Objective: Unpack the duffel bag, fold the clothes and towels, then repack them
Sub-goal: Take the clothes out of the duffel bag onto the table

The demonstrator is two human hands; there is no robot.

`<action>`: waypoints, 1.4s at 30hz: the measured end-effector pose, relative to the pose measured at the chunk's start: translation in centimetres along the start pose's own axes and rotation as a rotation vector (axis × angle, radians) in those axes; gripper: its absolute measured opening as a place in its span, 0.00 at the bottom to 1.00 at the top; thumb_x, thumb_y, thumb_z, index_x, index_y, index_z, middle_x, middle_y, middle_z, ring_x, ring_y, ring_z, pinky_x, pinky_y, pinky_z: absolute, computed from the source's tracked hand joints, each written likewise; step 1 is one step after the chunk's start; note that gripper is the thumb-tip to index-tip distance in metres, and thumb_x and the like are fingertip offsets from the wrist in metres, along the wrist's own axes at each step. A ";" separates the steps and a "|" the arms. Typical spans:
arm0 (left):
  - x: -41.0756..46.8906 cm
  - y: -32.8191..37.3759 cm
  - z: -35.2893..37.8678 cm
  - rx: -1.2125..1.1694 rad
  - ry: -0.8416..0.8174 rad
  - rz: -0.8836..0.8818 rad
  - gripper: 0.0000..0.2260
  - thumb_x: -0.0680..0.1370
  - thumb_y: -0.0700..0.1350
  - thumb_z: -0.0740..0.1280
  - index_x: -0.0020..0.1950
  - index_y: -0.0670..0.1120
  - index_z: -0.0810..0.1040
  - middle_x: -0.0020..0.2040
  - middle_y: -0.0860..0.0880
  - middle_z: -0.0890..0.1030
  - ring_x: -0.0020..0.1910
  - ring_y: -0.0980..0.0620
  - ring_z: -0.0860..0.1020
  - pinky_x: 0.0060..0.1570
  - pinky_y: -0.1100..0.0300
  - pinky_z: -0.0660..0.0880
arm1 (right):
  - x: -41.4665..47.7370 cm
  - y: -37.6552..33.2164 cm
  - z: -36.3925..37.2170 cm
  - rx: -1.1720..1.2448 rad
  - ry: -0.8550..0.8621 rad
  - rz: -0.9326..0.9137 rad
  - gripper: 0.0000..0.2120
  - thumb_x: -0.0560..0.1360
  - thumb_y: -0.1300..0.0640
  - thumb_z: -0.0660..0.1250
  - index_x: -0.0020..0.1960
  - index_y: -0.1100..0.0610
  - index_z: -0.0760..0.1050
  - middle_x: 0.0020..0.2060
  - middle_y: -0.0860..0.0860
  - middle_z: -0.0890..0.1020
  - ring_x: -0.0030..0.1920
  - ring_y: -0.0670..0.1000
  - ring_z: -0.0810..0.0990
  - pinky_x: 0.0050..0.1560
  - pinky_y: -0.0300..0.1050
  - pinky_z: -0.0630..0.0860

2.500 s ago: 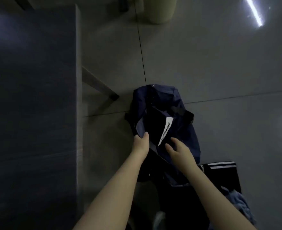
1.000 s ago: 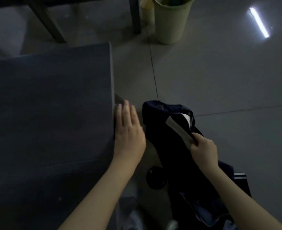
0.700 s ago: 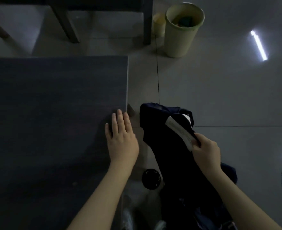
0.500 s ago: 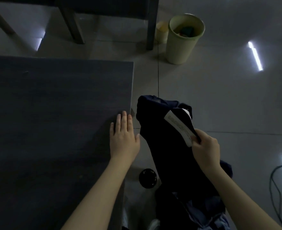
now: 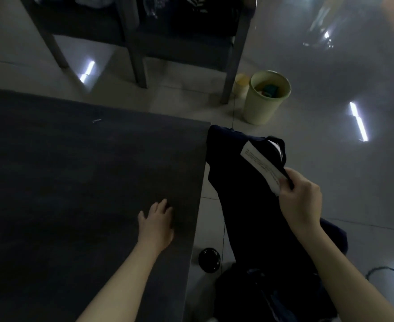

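right hand [image 5: 300, 203] pinches garment [image 5: 244, 194] | beside table [image 5: 75, 170] edge

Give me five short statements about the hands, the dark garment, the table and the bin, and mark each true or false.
1. The right hand holds the dark garment up beside the table. True.
2. The left hand has a grip on the garment too. False: it rests open on the table.
3. A white label shows on the garment. True.
4. The pale green bin stands on the table. False: it stands on the floor.
5. The garment lies folded on the table. False: it hangs unfolded off the table's edge.
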State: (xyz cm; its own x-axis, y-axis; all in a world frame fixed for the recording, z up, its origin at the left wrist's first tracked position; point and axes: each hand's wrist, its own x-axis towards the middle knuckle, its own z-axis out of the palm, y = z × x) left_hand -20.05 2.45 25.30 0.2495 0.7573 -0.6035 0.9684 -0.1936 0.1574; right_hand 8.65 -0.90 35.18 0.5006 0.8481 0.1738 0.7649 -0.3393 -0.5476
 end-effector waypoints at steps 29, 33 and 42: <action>-7.4 -17.7 0.4 -0.232 0.163 -0.290 0.27 0.80 0.48 0.61 0.77 0.50 0.54 0.79 0.51 0.49 0.77 0.49 0.49 0.73 0.47 0.53 | 1.5 -32.3 4.0 0.267 -0.098 -0.455 0.11 0.78 0.60 0.63 0.58 0.57 0.79 0.47 0.53 0.84 0.46 0.52 0.81 0.45 0.45 0.73; -7.6 -21.1 0.0 -0.211 0.187 -0.319 0.38 0.76 0.53 0.67 0.78 0.49 0.50 0.79 0.49 0.44 0.78 0.47 0.45 0.74 0.48 0.49 | 0.8 -36.9 9.5 0.264 -0.177 -0.550 0.11 0.77 0.59 0.62 0.56 0.53 0.79 0.47 0.50 0.84 0.46 0.52 0.80 0.43 0.45 0.72; -7.1 -28.8 -0.2 -0.247 0.061 -0.412 0.51 0.69 0.57 0.73 0.78 0.50 0.39 0.77 0.48 0.34 0.76 0.42 0.38 0.72 0.38 0.47 | -1.7 -47.7 19.9 0.271 -0.291 -0.703 0.09 0.77 0.60 0.62 0.51 0.54 0.80 0.42 0.51 0.82 0.43 0.54 0.78 0.36 0.45 0.67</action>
State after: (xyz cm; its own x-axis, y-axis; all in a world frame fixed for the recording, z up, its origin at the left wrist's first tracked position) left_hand -49.76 2.76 25.20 -0.1626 0.7763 -0.6090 0.9553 0.2783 0.0997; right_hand -36.79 21.94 44.70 -0.2154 0.9108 0.3523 0.7178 0.3923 -0.5752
